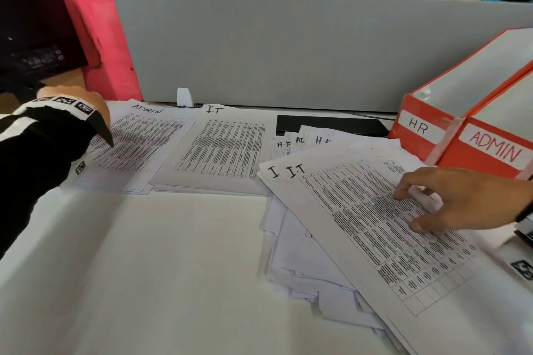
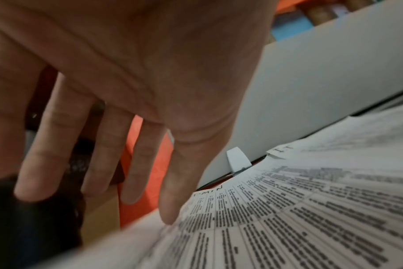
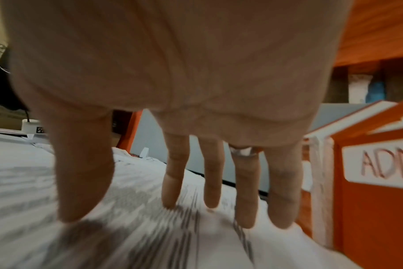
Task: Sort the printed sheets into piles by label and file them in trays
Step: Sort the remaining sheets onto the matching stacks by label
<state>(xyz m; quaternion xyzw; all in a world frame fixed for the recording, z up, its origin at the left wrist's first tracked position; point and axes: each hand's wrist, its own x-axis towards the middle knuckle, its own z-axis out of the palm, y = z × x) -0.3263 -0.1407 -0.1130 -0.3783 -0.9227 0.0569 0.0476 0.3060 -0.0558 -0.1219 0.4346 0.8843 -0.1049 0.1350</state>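
At the back left lies a pile of sheets labelled ADMIN (image 1: 138, 141), with an I.T pile (image 1: 225, 150) to its right. My left hand (image 1: 95, 104) hovers over the ADMIN pile's left edge with fingers (image 2: 99, 163) straight and spread; one fingertip touches the ADMIN sheet (image 2: 288, 227). On the right, an untidy heap has a top sheet (image 1: 375, 225) marked I.T. My right hand (image 1: 432, 204) rests on it by its fingertips (image 3: 170, 200), holding nothing. Two orange file trays stand at the right, labelled HR (image 1: 421, 127) and ADMIN (image 1: 496, 147).
A grey divider panel (image 1: 288, 46) closes off the back of the white desk (image 1: 144, 268). A flat black object (image 1: 331, 124) lies behind the heap, where sheets marked H.R and AD poke out. A dark screen (image 1: 34, 23) stands at the far left.
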